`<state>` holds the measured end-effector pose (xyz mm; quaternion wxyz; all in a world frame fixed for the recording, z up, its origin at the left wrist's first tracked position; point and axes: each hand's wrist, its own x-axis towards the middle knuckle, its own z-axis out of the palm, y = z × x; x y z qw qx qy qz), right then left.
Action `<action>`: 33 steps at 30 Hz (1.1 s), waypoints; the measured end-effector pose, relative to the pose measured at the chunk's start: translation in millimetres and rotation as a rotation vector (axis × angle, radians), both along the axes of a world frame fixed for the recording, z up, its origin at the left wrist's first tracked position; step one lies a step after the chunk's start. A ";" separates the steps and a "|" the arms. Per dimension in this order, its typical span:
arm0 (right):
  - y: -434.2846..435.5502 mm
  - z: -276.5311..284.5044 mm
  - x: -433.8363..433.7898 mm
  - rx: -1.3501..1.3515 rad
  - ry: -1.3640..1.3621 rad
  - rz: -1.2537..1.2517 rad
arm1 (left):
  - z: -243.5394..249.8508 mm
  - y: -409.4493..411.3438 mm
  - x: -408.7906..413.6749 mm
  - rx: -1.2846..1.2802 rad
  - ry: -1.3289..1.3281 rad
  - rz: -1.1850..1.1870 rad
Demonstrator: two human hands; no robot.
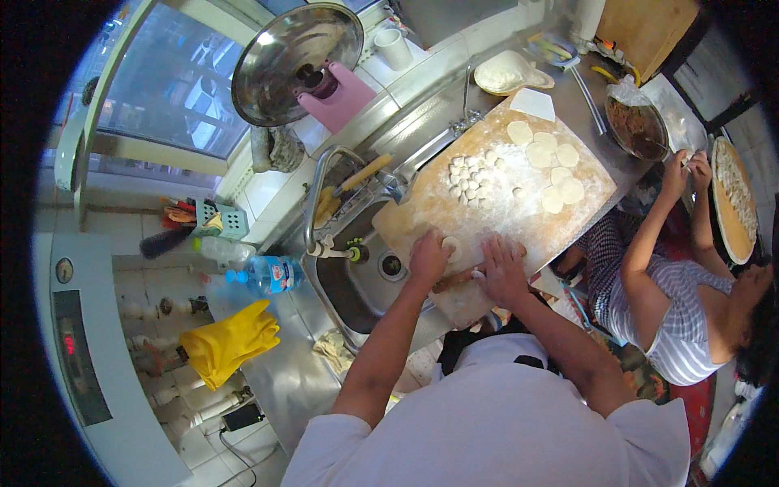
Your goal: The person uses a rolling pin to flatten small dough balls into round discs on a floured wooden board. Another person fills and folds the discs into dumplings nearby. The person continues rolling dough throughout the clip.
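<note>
On a floured wooden board [401, 225], my left hand [431, 259] has its fingers on the edge of a small round dough wrapper [451, 248]. My right hand [504, 268] lies over a wooden rolling pin [456, 279], palm down, close to the right side of the wrapper. The pin slants across the near part of the board. Farther up are several small dough pieces [471, 181] in a cluster, dusted with flour. Several flat round wrappers [541, 154] lie to their right, some overlapping. A white scraper-like sheet [533, 104] rests at the board's far corner.
The board partly covers a steel sink [341, 292] with a curved faucet [316, 201]. Yellow rubber gloves [231, 344] and a plastic bottle [271, 275] lie left. At right, a co-worker [663, 292] handles something beside a bowl of brown filling [636, 125] and a tray of dumplings [733, 201].
</note>
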<state>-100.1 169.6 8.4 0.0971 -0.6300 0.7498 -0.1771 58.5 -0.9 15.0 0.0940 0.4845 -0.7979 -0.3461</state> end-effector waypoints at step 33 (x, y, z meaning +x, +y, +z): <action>-38.6 -2.0 -8.9 0.076 -0.047 -0.022 | -24.5 -15.6 15.2 0.040 0.108 -0.040</action>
